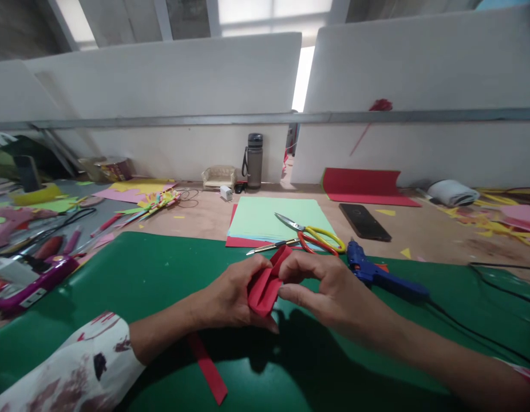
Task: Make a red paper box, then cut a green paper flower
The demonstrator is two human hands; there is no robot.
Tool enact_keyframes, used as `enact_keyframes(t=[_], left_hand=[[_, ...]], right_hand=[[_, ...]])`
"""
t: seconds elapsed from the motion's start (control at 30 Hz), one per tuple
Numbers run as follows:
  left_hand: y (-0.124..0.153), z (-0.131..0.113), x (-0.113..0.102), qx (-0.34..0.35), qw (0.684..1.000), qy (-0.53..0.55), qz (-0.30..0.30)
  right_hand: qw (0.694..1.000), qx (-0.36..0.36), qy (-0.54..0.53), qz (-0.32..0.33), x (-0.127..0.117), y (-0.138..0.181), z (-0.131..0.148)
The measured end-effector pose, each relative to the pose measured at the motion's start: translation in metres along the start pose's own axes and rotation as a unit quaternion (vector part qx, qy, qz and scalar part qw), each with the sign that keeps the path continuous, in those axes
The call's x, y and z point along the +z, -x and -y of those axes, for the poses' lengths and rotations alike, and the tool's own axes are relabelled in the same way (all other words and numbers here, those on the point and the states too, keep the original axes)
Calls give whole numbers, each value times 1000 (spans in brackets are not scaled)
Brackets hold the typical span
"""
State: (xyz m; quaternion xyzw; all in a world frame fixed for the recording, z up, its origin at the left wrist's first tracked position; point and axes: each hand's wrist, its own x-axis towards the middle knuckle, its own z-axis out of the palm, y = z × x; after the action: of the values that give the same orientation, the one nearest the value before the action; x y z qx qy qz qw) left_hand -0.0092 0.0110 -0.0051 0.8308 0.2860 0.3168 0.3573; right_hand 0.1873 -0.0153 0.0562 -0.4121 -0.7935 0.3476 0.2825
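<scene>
A folded piece of red paper (pixel 264 293) is held up over the green mat (pixel 170 372). My left hand (pixel 234 292) wraps round it from the left, thumb on top and fingers beneath. From the right, my right hand (pixel 319 286) pinches its upper edge between thumb and finger. On the mat under my left forearm lies a red paper strip (pixel 209 369), partly hidden by the arm. Just beyond my hands are scissors (pixel 312 233) with red and yellow handles and a craft knife (pixel 271 247), both resting on or against a stack of light green paper (pixel 277 214).
A blue glue gun (pixel 379 276) with its cord lies right of my right hand. Behind are a black phone (pixel 364 221), a folded red sheet (pixel 363 186), a bottle (pixel 254 163) and a tiny sofa (pixel 219 176). Tools and paper scraps crowd the left, near a purple device (pixel 37 286).
</scene>
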Motion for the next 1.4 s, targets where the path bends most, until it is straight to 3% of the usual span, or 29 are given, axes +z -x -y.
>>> enact_keyframes(t=[0.1,0.3,0.43,0.63,0.83,1.03,1.4], left_hand=[[0,-3,1,-19,1000,1,9],[-1,-8,-1,-62,997,38,31],[0,-9,-3,-75,996,44,19],[1,-8,-1,-53,992,107,26],[1,-7,-4,-41,984,167,34],[0,-11,-5,-51,987,142,47],[3,-9,-7,-45,987,152,32]], right_hand=[[999,17,-34,7,1,1,0],[999,13,2,29,1,2,3],[1000,3,-9,-3,0,2,2],[1000,-15,-11,-4,0,4,0],[996,-19,-84,11,-3,0,-6],[992,-6,-121,40,-4,-1,-10],[993,-85,-83,-12,1,-3,-17]])
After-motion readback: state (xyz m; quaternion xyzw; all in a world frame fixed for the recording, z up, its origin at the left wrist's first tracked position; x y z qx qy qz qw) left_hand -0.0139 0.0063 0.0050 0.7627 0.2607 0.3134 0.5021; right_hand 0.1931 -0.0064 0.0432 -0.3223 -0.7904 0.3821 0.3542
